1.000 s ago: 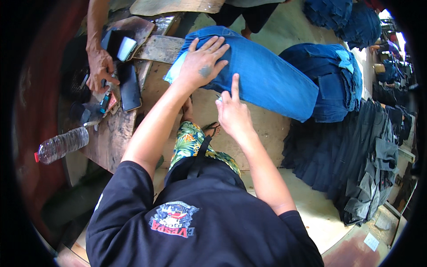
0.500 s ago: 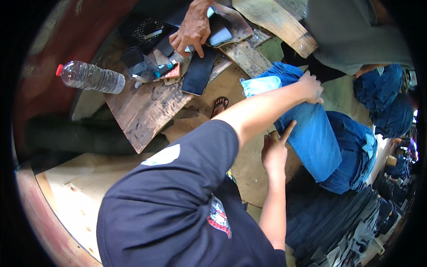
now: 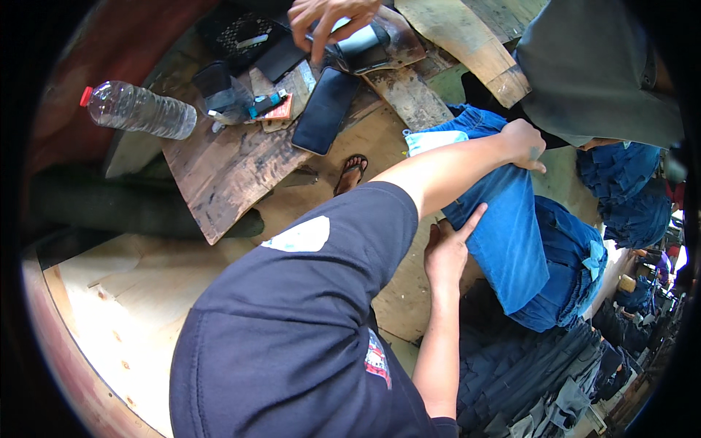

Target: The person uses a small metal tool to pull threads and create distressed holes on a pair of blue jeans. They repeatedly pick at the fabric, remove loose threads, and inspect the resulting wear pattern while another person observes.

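Note:
Blue denim trousers [image 3: 511,241] slant across the right of centre, a pale cloth patch [image 3: 437,141] at their upper left end. My left hand [image 3: 523,147] reaches over from the left and is closed on their upper part, fingers curled. Below it, my right hand [image 3: 449,252] rests by the left edge of the denim. Its index finger stretches along the cloth, and the thumb stands apart; the other fingers are partly hidden. Under the trousers lies a stack of folded jeans [image 3: 569,270] tied with a light blue strip [image 3: 595,259].
A wooden table [image 3: 241,164] carries a phone [image 3: 326,109], a lighter [image 3: 268,104] and a plastic bottle [image 3: 142,109]. A co-worker's hand [image 3: 332,18] hovers above it; a sandalled foot [image 3: 352,171] shows beneath. Dark trousers [image 3: 511,365] and more denim bundles [image 3: 621,175] lie at right.
The trousers' lower end has shifted slightly down and left. My left hand has turned with the cloth in it. The co-worker's hand has lifted away from the phone.

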`<control>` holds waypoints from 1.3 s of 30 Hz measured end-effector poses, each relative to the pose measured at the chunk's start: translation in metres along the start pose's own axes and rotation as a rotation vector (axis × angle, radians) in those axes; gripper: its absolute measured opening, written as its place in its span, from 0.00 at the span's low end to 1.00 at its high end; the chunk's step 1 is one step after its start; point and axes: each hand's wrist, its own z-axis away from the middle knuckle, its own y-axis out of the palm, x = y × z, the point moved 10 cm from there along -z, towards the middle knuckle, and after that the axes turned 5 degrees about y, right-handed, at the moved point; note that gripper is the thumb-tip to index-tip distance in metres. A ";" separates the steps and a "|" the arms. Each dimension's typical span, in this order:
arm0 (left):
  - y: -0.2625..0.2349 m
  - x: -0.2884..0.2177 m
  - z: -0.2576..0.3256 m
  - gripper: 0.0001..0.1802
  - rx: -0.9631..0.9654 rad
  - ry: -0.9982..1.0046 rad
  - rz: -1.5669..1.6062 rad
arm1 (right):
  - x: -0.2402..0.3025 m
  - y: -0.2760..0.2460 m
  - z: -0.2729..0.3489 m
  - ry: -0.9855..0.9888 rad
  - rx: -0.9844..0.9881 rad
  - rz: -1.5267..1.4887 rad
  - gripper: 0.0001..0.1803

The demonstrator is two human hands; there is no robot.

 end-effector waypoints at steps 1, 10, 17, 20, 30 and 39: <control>0.002 0.001 0.000 0.41 0.003 -0.001 -0.002 | 0.003 -0.003 0.001 -0.022 -0.014 -0.006 0.12; 0.009 -0.008 0.005 0.39 0.146 0.029 -0.039 | 0.015 -0.020 0.005 -0.026 0.029 -0.061 0.06; -0.021 -0.003 0.072 0.23 -0.019 0.137 0.084 | 0.016 -0.035 0.010 0.020 0.131 -0.166 0.12; -0.023 -0.001 0.092 0.28 -0.129 0.146 0.012 | 0.024 -0.039 0.013 0.036 0.166 -0.181 0.12; -0.036 -0.035 0.085 0.23 -0.027 0.167 -0.144 | 0.018 -0.060 0.014 0.078 0.138 -0.301 0.12; -0.040 -0.022 0.102 0.12 -0.274 0.131 0.087 | 0.015 -0.059 0.009 0.120 0.064 -0.387 0.12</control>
